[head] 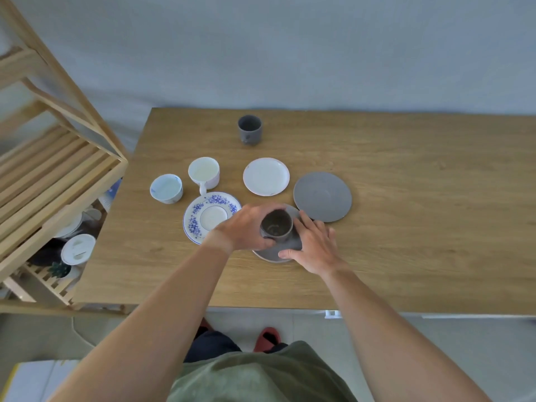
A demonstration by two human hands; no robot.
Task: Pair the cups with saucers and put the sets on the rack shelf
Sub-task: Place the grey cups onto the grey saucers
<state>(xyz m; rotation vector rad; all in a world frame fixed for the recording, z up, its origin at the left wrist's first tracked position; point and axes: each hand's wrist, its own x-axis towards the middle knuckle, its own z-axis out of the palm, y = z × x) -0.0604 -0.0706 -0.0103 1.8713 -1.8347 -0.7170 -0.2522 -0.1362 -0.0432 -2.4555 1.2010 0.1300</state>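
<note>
Person standing at wood table [406, 227], both arms reaching in. Left hand [246, 227] is wrapping around dark cup [276, 224], fingers curled on its left side, gripping it. Cup is sitting upright on gray saucer [274, 253], near the table's front middle. Right hand [314, 245] is lying on the saucer's right edge, fingers spread flat, thumb pressing the rim; not closed around anything, just bracing the saucer.

Other pieces are sitting loose on the table: blue floral saucer [203, 210] just left of the left hand, partly under it; white mug [204, 172] behind it, handle pointing toward the person; small blue-white cup [166, 188] left of the mug; white saucer [266, 176] in the middle; large gray saucer [322, 196] to its right, just beside the held set; gray tumbler [250, 130] well apart at the back.

Wooden rack [58, 175] is standing at the table's left end, upper slatted shelf bare, lower shelf holding some white dishes [77, 249], blurry.
</note>
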